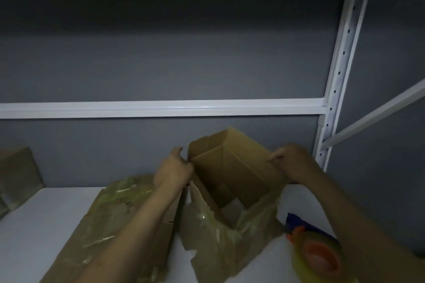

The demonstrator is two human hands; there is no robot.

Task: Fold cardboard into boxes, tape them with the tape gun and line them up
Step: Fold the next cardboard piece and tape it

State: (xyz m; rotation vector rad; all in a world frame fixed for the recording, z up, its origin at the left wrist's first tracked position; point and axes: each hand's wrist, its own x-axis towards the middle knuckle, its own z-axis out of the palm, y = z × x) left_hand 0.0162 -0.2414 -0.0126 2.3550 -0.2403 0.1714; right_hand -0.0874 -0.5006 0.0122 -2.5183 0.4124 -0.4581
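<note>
An open cardboard box (234, 167) stands in the lower middle of the frame on a white shelf (46, 225), its opening turned towards the camera and its near flaps (220, 236) splayed out, crumpled and shiny with old tape. The left hand (173, 169) holds the box's left corner edge, its fingers curled round the cardboard. The right hand (291, 161) is at the top of the right wall, fingers bent and pinching that edge; the picture is soft there, so how they lie in detail cannot be told.

Under the left forearm, lower left of centre, lies a flattened sheet of cardboard (110, 213), also streaked with tape. At the lower right a tape gun (315, 253) with a blue body and an orange-cored roll rests just beside the box's flaps, below the right forearm. Another piece of cardboard (18, 172) leans against the grey wall at the far left. A white beam (161, 108) crosses mid-frame to a perforated upright (340, 64) on the right.
</note>
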